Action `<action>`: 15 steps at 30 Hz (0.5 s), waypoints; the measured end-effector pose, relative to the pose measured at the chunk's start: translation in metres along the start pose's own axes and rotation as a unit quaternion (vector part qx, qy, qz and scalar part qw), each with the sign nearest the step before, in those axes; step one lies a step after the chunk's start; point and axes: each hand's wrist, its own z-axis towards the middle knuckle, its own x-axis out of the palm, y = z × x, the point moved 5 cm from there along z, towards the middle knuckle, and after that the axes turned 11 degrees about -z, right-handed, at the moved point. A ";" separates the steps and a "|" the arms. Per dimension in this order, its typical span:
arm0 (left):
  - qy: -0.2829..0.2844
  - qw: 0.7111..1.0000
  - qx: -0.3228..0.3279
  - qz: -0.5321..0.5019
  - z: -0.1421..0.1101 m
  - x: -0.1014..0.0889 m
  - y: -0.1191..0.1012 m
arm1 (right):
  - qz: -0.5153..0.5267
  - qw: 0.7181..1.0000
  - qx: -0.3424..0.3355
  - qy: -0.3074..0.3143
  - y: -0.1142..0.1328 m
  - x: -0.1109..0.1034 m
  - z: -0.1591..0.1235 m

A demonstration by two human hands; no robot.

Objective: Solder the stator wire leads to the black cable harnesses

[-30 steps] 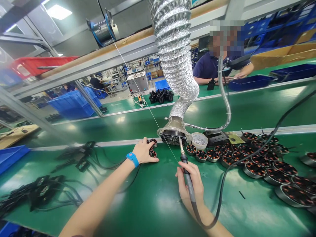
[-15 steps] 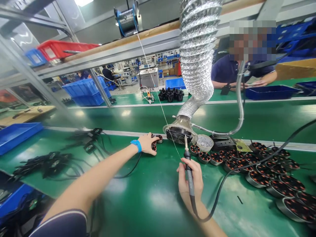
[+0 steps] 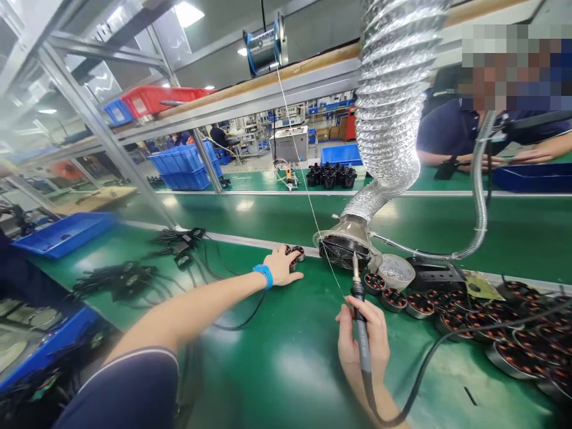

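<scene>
Right hand (image 3: 378,342), grip closed round a grey-and-black soldering iron (image 3: 364,348), silvery tip (image 3: 356,266) up! Left hand (image 3: 279,268) spreads over orange-flecked motor stators (image 3: 300,254); its hold, I can't tell.

From my distant seat I am not reading any word, brand or number with certainty. On the soldering iron (image 3: 363,348) I am seeing a line of pale lettering — it is running lengthwise along the grey part of the grip. The characters are appearing too small and too soft for me, so I am leaving them unread. On the red bin (image 3: 167,100), up on the shelf (image 3: 268,94), I am noticing a pale patch which is looking like a label, but I am making out no letters there. The small blue bin (image 3: 117,112) just beside it is also showing a whitish patch — likewise unreadable to me.
</scene>
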 end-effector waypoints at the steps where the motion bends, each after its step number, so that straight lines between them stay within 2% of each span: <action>1: -0.022 1.000 -0.021 -0.009 -0.004 0.003 -0.003 | -0.001 1.000 0.001 0.001 0.000 0.000 -0.001; 5: -0.073 0.995 -0.064 -0.027 -0.013 0.011 -0.012 | -0.005 1.000 0.006 0.007 0.002 0.001 -0.002; 9: -0.075 0.996 -0.045 -0.025 -0.011 0.009 -0.013 | -0.010 1.000 0.000 0.012 0.003 0.001 -0.002; 15: -0.069 0.996 -0.038 -0.029 0.000 0.003 -0.003 | -0.001 1.000 0.016 0.005 -0.002 0.001 -0.002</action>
